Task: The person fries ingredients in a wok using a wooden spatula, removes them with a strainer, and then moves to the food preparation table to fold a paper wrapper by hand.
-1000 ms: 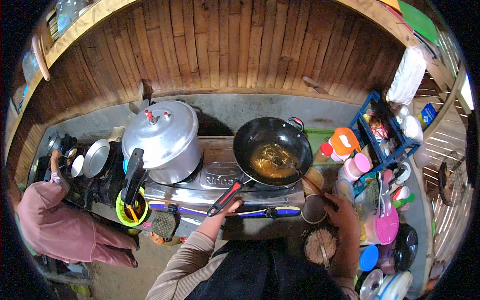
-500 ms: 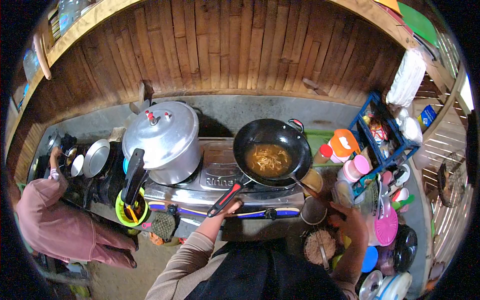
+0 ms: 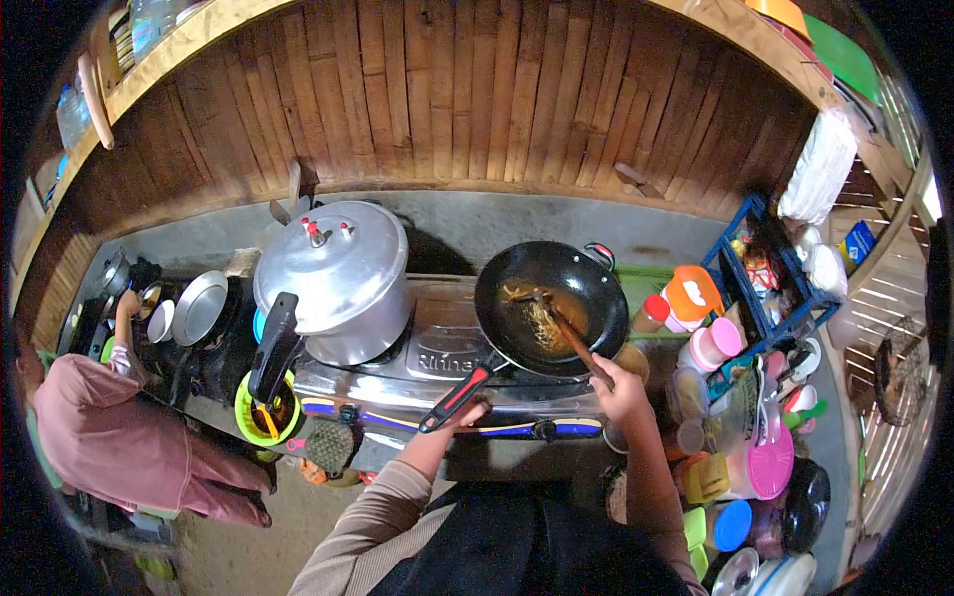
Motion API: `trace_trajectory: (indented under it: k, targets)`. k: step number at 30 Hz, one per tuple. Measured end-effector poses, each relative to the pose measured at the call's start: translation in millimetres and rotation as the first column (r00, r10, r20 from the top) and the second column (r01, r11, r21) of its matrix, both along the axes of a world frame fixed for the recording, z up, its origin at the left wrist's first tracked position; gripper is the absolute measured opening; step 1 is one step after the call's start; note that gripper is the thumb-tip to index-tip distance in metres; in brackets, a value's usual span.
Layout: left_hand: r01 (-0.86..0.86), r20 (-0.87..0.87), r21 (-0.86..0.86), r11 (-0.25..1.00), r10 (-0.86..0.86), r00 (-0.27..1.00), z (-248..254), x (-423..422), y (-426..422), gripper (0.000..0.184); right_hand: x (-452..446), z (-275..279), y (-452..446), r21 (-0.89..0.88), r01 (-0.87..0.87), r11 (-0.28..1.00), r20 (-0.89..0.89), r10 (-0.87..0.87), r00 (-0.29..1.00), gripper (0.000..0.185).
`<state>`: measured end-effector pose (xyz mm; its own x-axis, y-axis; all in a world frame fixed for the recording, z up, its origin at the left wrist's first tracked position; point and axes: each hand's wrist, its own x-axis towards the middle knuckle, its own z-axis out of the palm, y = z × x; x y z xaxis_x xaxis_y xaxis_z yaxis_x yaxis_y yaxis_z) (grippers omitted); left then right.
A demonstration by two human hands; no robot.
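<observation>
Atop the stove [image 3: 442, 343]: 1 wok [image 3: 602, 296] holding stringy food [image 3: 545, 326] in brown liquid | 1 pressure cooker [image 3: 343, 278], lidded, left of wok | 1 spatula [image 3: 573, 340], tip in food, wooden handle clamped in right hand's [image 3: 621, 387] fingers | 1 left hand [image 3: 465, 413] at wok handle [image 3: 459, 395], finger closure cannot be told | 1 co-worker [image 3: 114, 432], far left

The left sleeve [image 3: 370, 524] is beige and ribbed; plain black cloth [image 3: 517, 546], possibly a headscarf, covers the front.

The wok handle [image 3: 457, 398] partly hides the left hand [image 3: 463, 417] (grip unclear).
</observation>
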<state>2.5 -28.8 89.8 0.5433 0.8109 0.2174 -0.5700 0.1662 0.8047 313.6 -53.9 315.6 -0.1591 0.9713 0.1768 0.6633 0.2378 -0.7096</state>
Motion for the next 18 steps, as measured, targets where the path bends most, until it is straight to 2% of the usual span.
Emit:
trace_trajectory:
  k: [1, 2, 3, 4, 5, 6, 7, 8, 9, 10, 11, 12, 13, 14, 15, 16, 17, 18]
  targets:
    - [0.190, 0.417, 0.083, 0.978, -0.208, 0.885, 31.9, 15.7, 0.1, 0.044, 1.5, -7.9, 7.5, 0.046, 0.014, 0.999, -0.023, -0.013, 1.000, 0.042]
    - [0.321, 0.730, 0.237, 0.917, -0.386, 0.564, 49.5, 24.2, 0.3, 0.039, 0.7, -9.1, 11.4, 0.047, 0.012, 0.999, -0.023, -0.011, 1.000, 0.042]
    - [0.234, 0.571, 0.246, 0.940, -0.336, 0.749, 48.8, 16.8, 1.7, 0.036, 0.1, -8.5, 15.0, 0.142, 0.020, 0.990, -0.015, -0.018, 1.000, 0.042]
    - [0.235, 0.572, 0.246, 0.940, -0.336, 0.748, 46.7, 11.9, -1.0, 0.036, 0.3, -9.0, 18.4, 0.236, 0.027, 0.971, -0.006, -0.026, 1.000, 0.042]
    - [0.089, 0.304, 0.206, 0.974, -0.150, 0.941, 44.0, 8.4, -5.2, 0.036, 3.2, -13.3, 22.9, 0.191, 0.062, 0.980, 0.015, -0.066, 0.998, 0.042]
    - [-0.066, -0.002, 0.214, 0.975, 0.068, 0.998, 42.5, 7.6, -10.1, 0.037, 6.1, -13.7, 25.5, 0.189, 0.063, 0.980, 0.016, -0.068, 0.998, 0.042]
    - [-0.065, -0.002, 0.212, 0.975, 0.066, 0.998, 23.7, 8.3, -7.7, 0.037, 8.6, -13.4, 28.0, 0.209, 0.079, 0.975, 0.119, -0.106, 0.987, 0.042]
    - [-0.203, -0.300, 0.348, 0.915, 0.314, 0.901, -8.7, 8.6, 1.1, 0.032, 10.0, -13.2, 29.0, 0.231, 0.092, 0.969, 0.219, -0.144, 0.965, 0.042]
    - [-0.272, -0.519, 0.511, 0.815, 0.545, 0.659, -12.7, 10.2, 3.9, 0.029, 10.7, -11.0, 26.9, 0.224, 0.102, 0.969, 0.185, -0.145, 0.972, 0.040]
    - [-0.271, -0.517, 0.512, 0.815, 0.544, 0.660, -16.6, 9.0, 5.8, 0.029, 16.1, -14.2, 26.1, 0.226, 0.103, 0.969, 0.186, -0.147, 0.972, 0.040]
    - [-0.106, -0.094, 0.110, 0.988, 0.116, 0.989, -20.2, 7.2, 8.6, 0.033, 25.3, -20.2, 24.6, 0.330, 0.052, 0.943, 0.223, -0.131, 0.966, 0.040]
    - [0.294, 0.503, -0.135, 0.946, -0.191, 0.843, -16.4, 7.4, 9.6, 0.042, 31.1, -24.2, 22.0, 0.426, -0.004, 0.905, 0.264, -0.120, 0.957, 0.040]
    - [0.297, 0.505, -0.135, 0.945, -0.192, 0.841, -1.7, 8.9, 7.1, 0.042, 32.1, -19.4, 14.9, 0.425, -0.003, 0.905, 0.266, -0.122, 0.956, 0.040]
    - [0.020, -0.400, 0.068, 0.997, 0.009, 0.917, 23.4, 11.0, 1.5, 0.045, 32.8, -7.6, 3.4, 0.254, 0.080, 0.964, 0.259, -0.148, 0.955, 0.040]
    - [0.015, -0.891, 0.407, 0.913, 0.393, 0.227, 36.1, 12.4, -1.8, 0.048, 33.7, 3.6, -7.7, 0.073, 0.160, 0.984, 0.256, -0.174, 0.951, 0.040]
    - [0.016, -0.891, 0.405, 0.914, 0.391, 0.229, 7.6, 8.2, 3.7, 0.048, 35.8, 12.5, -17.4, 0.072, 0.162, 0.984, 0.258, -0.175, 0.950, 0.040]
    - [-0.136, -0.778, 0.325, 0.936, 0.346, 0.525, -45.7, -0.1, 14.2, 0.048, 39.2, 20.8, -27.1, 0.039, 0.165, 0.986, 0.273, -0.169, 0.947, 0.038]
    - [-0.249, -0.566, 0.194, 0.949, 0.316, 0.762, -74.6, -3.8, 19.5, 0.048, 43.1, 26.0, -35.0, 0.005, 0.168, 0.986, 0.287, -0.163, 0.944, 0.036]
